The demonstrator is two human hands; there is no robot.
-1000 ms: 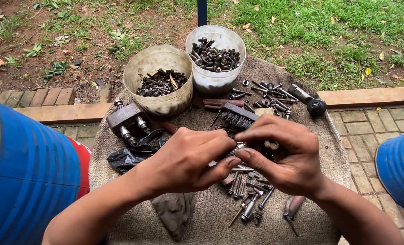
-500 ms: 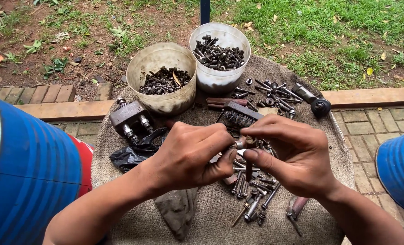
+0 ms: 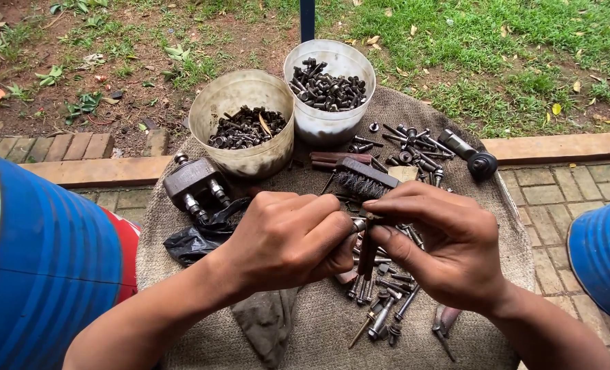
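A: Starting at the left edge of the frame, what's there?

B: A blue drum [image 3: 41,274], then a dark metal block with two threaded studs [image 3: 194,183] on the burlap cloth [image 3: 319,336] that covers the table, with a black plastic bag [image 3: 195,240] just below it.

A: And the left hand?

B: The left hand [image 3: 284,240] sits at the centre, fingers curled shut around a small nut [image 3: 358,223] at the top end of a dark bolt [image 3: 367,252].

A: How does the bolt lie?

B: Nearly upright in the picture, its long axis running from the fingertips down toward the loose pile of bolts [image 3: 380,301] on the cloth. Its upper end is right between the two hands; both touch it, neither is nearer.

A: The right hand?

B: The right hand [image 3: 449,253] pinches the same top end from the right, thumb and forefinger closed on it, the other fingers folded under.

A: What's behind them?

B: In the upper middle, two pale tubs: the left tub [image 3: 242,123] with small dark fasteners, the right tub [image 3: 329,85] with larger bolts. A wire brush [image 3: 367,177] lies just above the hands, and a second blue drum [image 3: 603,253] stands at the right edge.
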